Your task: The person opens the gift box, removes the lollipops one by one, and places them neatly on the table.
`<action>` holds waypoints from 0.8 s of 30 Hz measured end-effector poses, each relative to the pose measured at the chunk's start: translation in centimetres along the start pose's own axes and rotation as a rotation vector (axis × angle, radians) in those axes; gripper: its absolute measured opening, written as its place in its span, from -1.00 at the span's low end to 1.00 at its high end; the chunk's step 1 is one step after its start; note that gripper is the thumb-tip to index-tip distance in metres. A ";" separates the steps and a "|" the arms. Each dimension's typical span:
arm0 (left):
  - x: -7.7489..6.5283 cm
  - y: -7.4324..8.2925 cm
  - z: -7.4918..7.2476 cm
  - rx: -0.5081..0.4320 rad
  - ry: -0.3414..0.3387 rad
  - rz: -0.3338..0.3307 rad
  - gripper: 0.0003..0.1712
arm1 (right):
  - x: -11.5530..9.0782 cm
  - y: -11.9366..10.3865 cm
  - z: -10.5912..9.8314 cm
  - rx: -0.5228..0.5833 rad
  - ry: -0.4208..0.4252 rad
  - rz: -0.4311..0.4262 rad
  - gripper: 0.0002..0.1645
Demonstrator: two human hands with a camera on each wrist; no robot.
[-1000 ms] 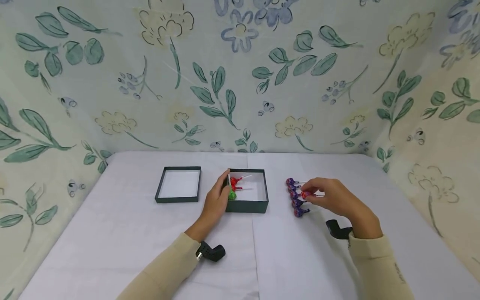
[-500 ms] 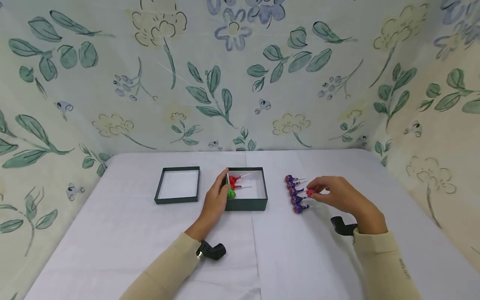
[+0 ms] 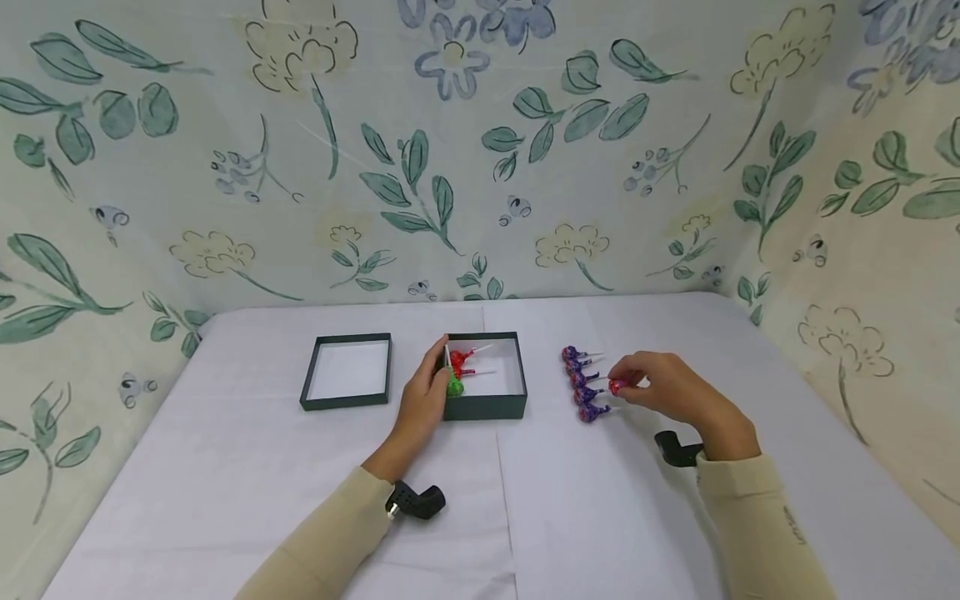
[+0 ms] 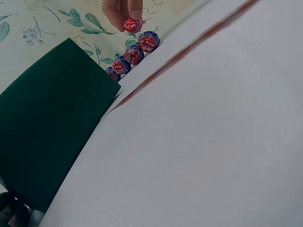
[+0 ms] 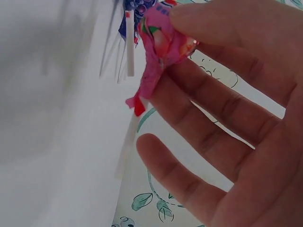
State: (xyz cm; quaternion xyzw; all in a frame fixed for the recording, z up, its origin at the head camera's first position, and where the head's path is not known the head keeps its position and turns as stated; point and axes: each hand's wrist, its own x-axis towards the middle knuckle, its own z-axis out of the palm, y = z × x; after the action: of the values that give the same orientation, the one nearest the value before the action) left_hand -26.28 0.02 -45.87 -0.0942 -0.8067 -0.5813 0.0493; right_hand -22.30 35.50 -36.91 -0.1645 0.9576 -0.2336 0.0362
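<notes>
My left hand (image 3: 422, 400) grips the left side of a dark green open box (image 3: 486, 407) with a white inside. In the box lie red lollipops (image 3: 460, 358) and a green lollipop (image 3: 454, 387), close to that hand's thumb. My right hand (image 3: 667, 387) pinches a pink-red wrapped lollipop (image 5: 163, 38) by its head between thumb and fingers, its other fingers spread apart in the right wrist view. Just left of it, several purple-blue lollipops (image 4: 134, 54) form a row on the table, sticks pointing right. Only dark fingertips of the left hand show in the left wrist view.
A shallow dark-rimmed lid (image 3: 345, 404) with a white inside lies left of the box. All stands on a white-covered table (image 3: 225, 467). Floral cloth (image 3: 480, 167) hangs behind and at the sides.
The right hand has drawn the pink-red lollipop a little to the right, away from the purple row. The left hand stays on the box. The head view has shifted slightly.
</notes>
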 end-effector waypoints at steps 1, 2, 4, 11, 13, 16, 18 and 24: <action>0.0 0.0 0.0 0.004 0.002 -0.001 -0.42 | 0.1 0.0 0.1 0.001 -0.001 -0.003 -0.77; 0.0 0.0 -0.1 0.006 0.004 -0.002 -0.42 | 0.1 0.0 0.1 0.000 -0.004 -0.005 -0.77; 0.0 0.0 -0.1 0.002 0.002 -0.006 -0.42 | 0.1 0.1 0.2 -0.005 -0.010 -0.007 -0.77; 0.1 -0.2 0.0 -0.017 -0.015 -0.001 -0.42 | 0.1 0.3 0.4 -0.018 -0.037 0.020 -0.76; 0.1 -0.2 0.0 -0.012 -0.017 -0.002 -0.42 | 0.2 0.4 0.4 -0.019 -0.046 0.033 -0.77; 0.1 -0.1 -0.1 -0.007 -0.024 0.000 -0.42 | 0.2 0.5 0.5 -0.024 -0.056 0.049 -0.79; 0.1 -0.1 -0.2 -0.003 -0.021 -0.003 -0.42 | 0.3 0.6 0.5 -0.028 -0.058 0.053 -0.80; 0.1 -0.2 0.0 -0.008 -0.015 -0.003 -0.42 | 0.2 0.9 0.6 -0.024 -0.065 0.053 -0.83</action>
State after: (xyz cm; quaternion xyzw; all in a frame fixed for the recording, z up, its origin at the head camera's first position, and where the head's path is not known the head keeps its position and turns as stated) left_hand -26.42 -0.07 -46.02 -0.0974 -0.8048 -0.5840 0.0417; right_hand -22.69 35.90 -37.79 -0.1471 0.9627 -0.2154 0.0714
